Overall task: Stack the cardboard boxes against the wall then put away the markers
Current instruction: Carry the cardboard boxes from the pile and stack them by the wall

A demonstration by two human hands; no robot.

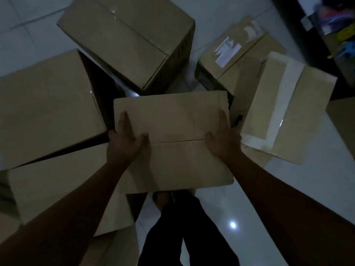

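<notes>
A plain cardboard box (172, 150) with a closed flap seam across its top is in the centre, raised above the floor in front of me. My left hand (124, 140) grips its left edge, thumb spread on the top. My right hand (222, 137) grips the right edge the same way. Fingers past the edges are hidden. Around it lie other cardboard boxes: a large one (126, 39) behind, a large one (44, 104) at left, one (63, 189) under my left arm. No markers are visible.
On the right are a box with a torn white label (228, 52), a tilted box with pale tape (288, 108), and another box edge (343, 120). A dark shelf with colourful items (336, 25) stands top right. White tile floor (240, 208) shows beside my dark-trousered legs (184, 231).
</notes>
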